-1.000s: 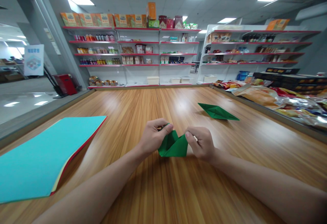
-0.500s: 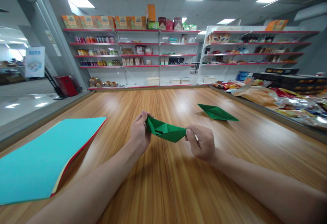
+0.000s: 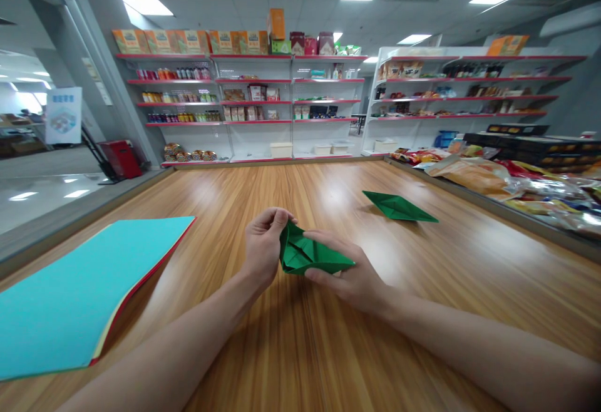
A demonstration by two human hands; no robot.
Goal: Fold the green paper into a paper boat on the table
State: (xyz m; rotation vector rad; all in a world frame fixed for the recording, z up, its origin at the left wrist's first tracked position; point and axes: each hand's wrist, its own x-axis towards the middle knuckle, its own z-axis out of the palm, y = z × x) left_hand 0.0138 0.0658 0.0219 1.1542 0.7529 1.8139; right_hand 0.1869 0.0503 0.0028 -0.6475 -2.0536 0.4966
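Note:
A green folded paper boat point(image 3: 300, 254) is held between my two hands above the wooden table point(image 3: 225, 349), its hollow side facing up toward me. My left hand point(image 3: 267, 240) pinches its left end between thumb and fingers. Around the right part of the boat, my right hand point(image 3: 359, 274) is closed, with the thumb on the near side and the fingers on the far side. The boat's right tip shows against the right palm. A second green paper boat point(image 3: 400, 206) lies on the table farther back to the right, touched by neither hand.
A stack of coloured paper point(image 3: 94, 287), turquoise on top, lies at the left. Snack packets point(image 3: 488, 177) and dark boxes point(image 3: 530, 149) line the right side beyond the table's raised edge. Stocked shelves point(image 3: 258, 99) stand behind the table.
My right hand has moved from pinching the boat's right tip to gripping its two sides. My left hand has shifted slightly right, and the boat now looks wider open.

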